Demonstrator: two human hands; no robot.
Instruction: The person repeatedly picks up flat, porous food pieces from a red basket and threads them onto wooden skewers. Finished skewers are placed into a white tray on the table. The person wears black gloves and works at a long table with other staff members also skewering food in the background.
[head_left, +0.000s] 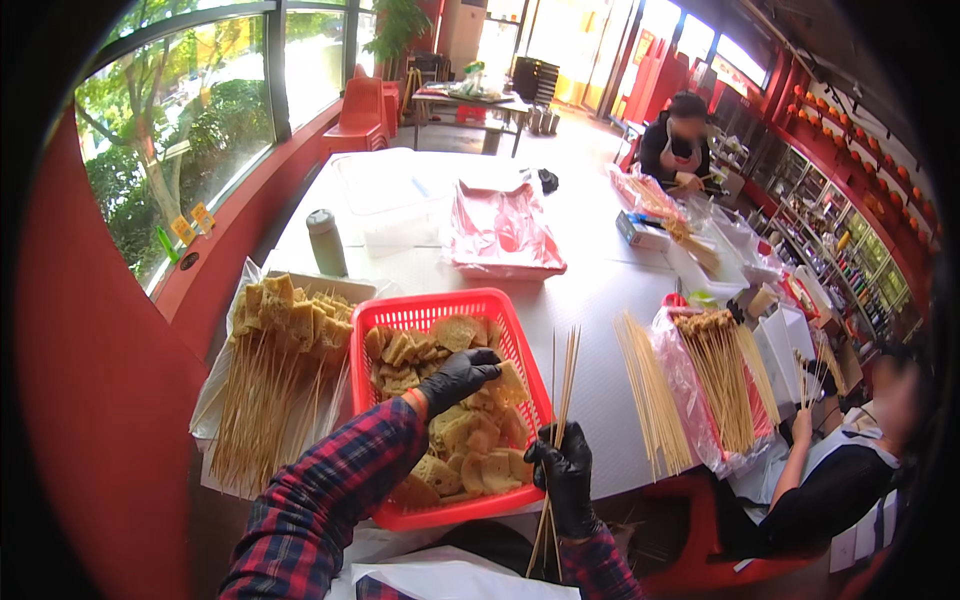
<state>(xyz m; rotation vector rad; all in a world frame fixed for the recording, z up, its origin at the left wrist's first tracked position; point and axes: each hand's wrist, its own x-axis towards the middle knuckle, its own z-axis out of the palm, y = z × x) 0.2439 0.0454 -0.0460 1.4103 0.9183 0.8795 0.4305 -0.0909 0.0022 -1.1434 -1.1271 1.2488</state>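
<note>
My left hand (457, 382), in a black glove, reaches into a red plastic basket (363, 405). Its fingertips close on the edge of a spongy tan food slice (511, 386), perhaps tofu or gluten. Several similar slices (480, 457) fill the basket around and below it. Just beyond the basket's right side, my right hand (566, 480), also black-gloved, grips a few bamboo skewers (570, 367). They stand nearly upright, with bare tips. To the left, a tray (360, 292) lined with plastic holds many skewers threaded with folded slices (289, 315).
Behind the basket is a pink-lined tray (510, 262), with a tumbler (327, 244) to its left. Loose skewers (652, 397) lie right, beside a tray of loaded skewers (712, 375). One person (832, 465) sits close at right; another (679, 146) works at the far end.
</note>
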